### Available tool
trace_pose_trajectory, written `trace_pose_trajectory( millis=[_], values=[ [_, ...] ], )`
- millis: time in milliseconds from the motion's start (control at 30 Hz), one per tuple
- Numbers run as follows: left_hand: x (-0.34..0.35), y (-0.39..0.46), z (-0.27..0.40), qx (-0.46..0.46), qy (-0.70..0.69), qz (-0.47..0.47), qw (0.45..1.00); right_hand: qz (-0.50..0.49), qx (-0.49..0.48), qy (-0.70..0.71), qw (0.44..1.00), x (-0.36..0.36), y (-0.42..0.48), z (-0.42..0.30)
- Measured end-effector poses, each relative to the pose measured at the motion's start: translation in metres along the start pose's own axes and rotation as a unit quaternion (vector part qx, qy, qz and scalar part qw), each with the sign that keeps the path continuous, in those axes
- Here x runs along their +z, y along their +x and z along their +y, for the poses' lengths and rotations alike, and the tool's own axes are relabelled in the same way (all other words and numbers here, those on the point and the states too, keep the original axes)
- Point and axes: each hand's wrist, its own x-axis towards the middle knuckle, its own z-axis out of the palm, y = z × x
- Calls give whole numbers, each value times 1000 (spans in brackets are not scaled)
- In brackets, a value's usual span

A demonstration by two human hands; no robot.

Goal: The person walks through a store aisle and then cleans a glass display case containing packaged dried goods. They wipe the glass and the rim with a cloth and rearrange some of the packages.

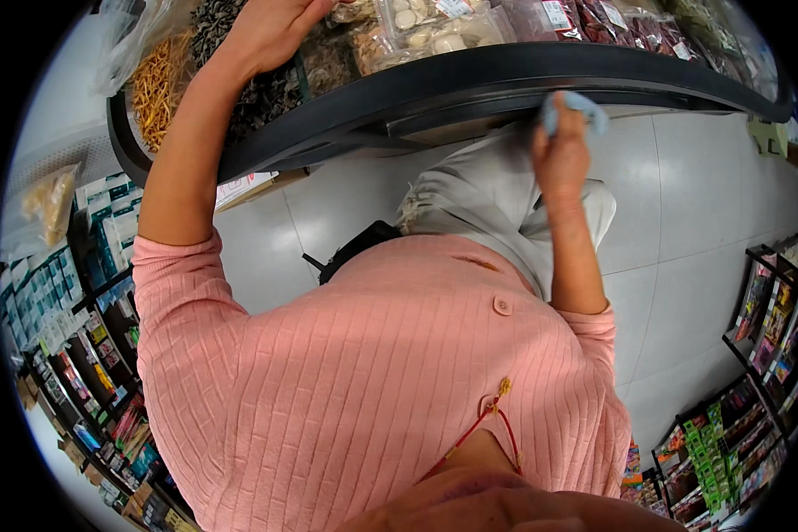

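My right hand [562, 163] grips a light blue cloth [585, 106] just below the black front rim [479, 70] of a display shelf. The hand is slightly blurred, and whether the cloth touches the rim is unclear. My left hand [276, 30] reaches over the goods at the top left, its fingertips partly cut off by the frame edge. Under that arm lie dark dried fungus [263, 100] and yellow dried strands [153, 90]. To the right of the left hand are clear packs of pale round dried food [439, 30] and dark red packs [592, 23].
Below the rim, a cardboard piece with writing [246, 187] lies by the grey tiled floor [638, 199]. Racks of small packaged goods [100, 359] stand at the left; more shelving [765, 319] is at the right. A clear plastic bag [123, 50] hangs near the upper left corner.
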Motion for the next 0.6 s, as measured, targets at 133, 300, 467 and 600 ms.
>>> trace_pose_trajectory(
  millis=[133,300,467,600],
  values=[
    [-1,4,3,3,4,1,1000,-91,-123,6,988,26,-26,-57],
    [0,3,1,7,13,7,1000,-182,-239,61,952,49,-33,-113],
    [2,2,-2,17,22,11,1000,-246,-210,18,946,36,-18,-120],
    [3,2,-2,15,18,11,1000,-285,-197,-21,938,20,-14,-119]
  ],
)
